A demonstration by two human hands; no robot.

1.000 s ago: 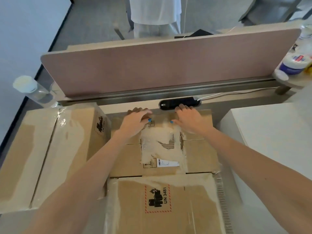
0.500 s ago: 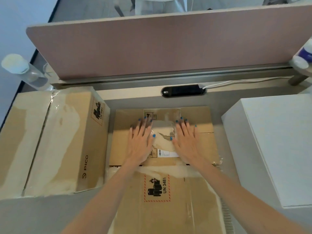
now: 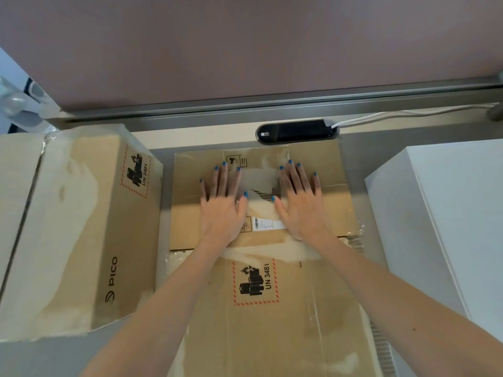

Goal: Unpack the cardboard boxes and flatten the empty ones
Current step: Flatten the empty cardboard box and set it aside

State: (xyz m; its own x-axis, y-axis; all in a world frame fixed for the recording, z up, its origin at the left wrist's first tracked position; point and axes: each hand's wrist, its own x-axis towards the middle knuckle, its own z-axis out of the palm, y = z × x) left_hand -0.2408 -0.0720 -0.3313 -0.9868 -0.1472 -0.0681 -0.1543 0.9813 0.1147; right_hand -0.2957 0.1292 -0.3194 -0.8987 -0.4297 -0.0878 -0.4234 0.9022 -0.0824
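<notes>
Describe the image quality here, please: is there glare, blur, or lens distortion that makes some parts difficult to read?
Head view: soft, even light with faint shadows under the left hand and right hand; pale sheen on the tape of the flattened box and the upright box; wide-angle bending at the divider rail; "UN 3481" is readable, the barcode label text is too small.

Single head view — steeply downward, close over the desk (image 3: 353, 148), facing its divider panel (image 3: 245, 50).

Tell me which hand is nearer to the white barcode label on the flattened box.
Right. The right hand has its heel resting on the end of the barcode label; the left hand lies flat just left of it, a small gap away.
</notes>
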